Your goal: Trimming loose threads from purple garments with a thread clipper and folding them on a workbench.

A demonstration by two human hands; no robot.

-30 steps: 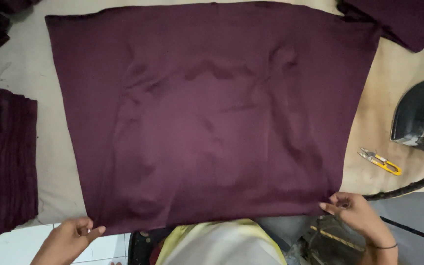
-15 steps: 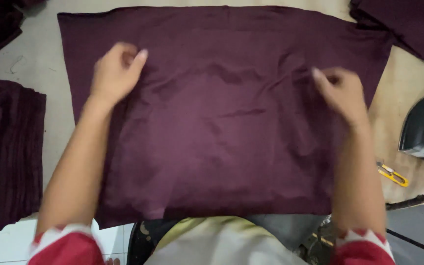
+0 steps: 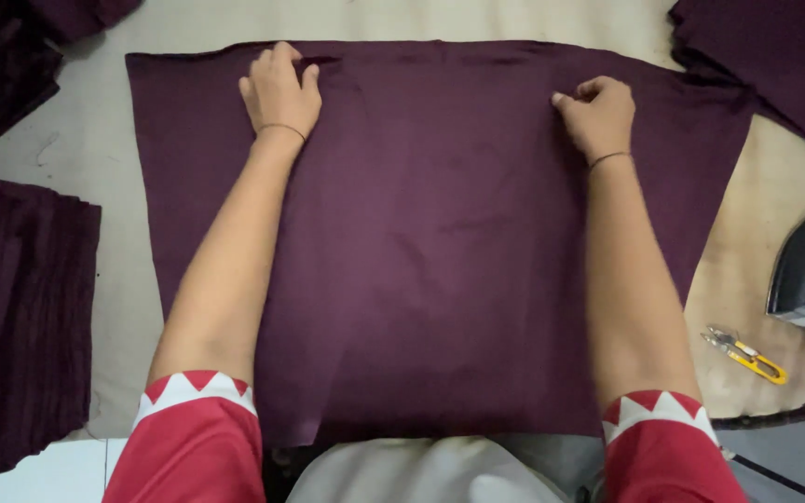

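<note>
Seemingly to keep it flat, one maroon cloth [image 3: 440, 251] lies spread on the table [image 3: 95, 149], both hands at its far edge: the left hand [image 3: 279, 93] presses down with curled fingers, the right hand [image 3: 598, 116] pinches a fold. Three darker stacks [image 3: 20, 317] flank it; one yellow-handled snips [image 3: 745, 354] lies at right.

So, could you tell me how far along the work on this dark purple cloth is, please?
Done: the purple cloth lies spread flat on the table, with stacked pieces at the left. In hand: the left hand and right hand pinch its far edge. Left: no fold shows yet; the snips lie untouched.
</note>
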